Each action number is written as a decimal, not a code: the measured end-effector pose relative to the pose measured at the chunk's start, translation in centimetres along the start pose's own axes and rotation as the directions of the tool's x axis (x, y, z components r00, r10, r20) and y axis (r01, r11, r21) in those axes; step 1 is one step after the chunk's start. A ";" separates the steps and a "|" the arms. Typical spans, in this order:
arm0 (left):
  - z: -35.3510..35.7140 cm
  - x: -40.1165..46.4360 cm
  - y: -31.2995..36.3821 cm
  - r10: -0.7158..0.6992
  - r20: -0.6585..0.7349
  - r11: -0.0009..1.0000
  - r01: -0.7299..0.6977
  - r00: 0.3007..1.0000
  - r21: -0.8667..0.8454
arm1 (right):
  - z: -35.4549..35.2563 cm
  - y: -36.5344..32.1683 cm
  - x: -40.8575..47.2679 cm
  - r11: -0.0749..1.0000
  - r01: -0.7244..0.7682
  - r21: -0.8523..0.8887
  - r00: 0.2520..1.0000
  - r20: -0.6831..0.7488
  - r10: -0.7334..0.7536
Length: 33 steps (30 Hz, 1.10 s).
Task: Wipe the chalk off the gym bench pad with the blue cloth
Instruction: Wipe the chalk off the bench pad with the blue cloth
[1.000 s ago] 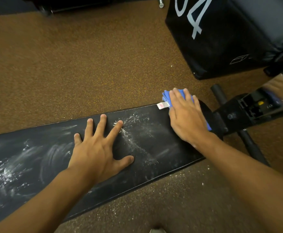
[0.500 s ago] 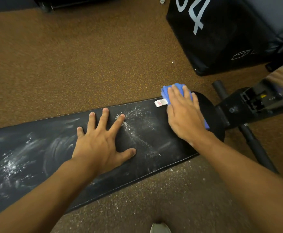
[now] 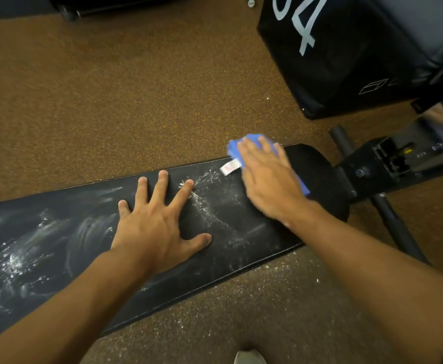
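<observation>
A long black bench pad [image 3: 57,258] runs across the view from lower left to the right. White chalk [image 3: 210,208] streaks its middle, and more chalk smears [image 3: 18,261] cover its left part. My left hand [image 3: 157,229] lies flat on the pad, fingers spread, holding nothing. My right hand [image 3: 270,179] presses the blue cloth [image 3: 235,148] flat onto the pad's right end, at its far edge. Most of the cloth is hidden under the palm. A white tag [image 3: 229,168] sticks out to the left of it.
Brown speckled floor [image 3: 110,101] surrounds the bench, with chalk dust [image 3: 241,298] scattered on the near side. A large black padded box [image 3: 346,61] with white markings stands at the back right. The bench's black frame and legs [image 3: 388,166] extend right. A shoe tip [image 3: 249,357] shows at the bottom.
My right hand has slid the blue cloth slightly left along the pad's far edge. The left hand stays planted flat on the pad.
</observation>
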<state>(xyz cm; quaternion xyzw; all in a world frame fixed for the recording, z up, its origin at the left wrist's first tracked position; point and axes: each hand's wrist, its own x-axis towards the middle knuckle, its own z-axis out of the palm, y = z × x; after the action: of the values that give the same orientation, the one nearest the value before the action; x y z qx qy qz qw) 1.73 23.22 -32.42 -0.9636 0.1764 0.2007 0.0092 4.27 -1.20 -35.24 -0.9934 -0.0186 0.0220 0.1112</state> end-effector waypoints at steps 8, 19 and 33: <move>-0.4 0.0 0.1 0.005 0.008 1.000 -0.005 1.000 -0.002 | -1.0 3.3 -2.5 0.999 0.028 -0.040 0.999 0.029 -0.027; 0.0 -0.1 0.2 0.004 -0.030 1.000 -0.004 1.000 0.002 | -2.2 5.4 -3.1 0.996 -0.040 -0.079 0.995 0.088 0.047; 0.1 0.0 0.0 0.010 -0.022 1.000 -0.010 1.000 0.014 | -1.0 5.6 -1.5 0.992 -0.110 -0.060 0.994 -0.033 0.108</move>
<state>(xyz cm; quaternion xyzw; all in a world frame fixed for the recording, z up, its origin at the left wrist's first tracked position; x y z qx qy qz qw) 1.72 23.23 -32.51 -0.9648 0.1827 0.1889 0.0132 2.98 -6.98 -35.45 -0.9961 0.0367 0.0128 0.0791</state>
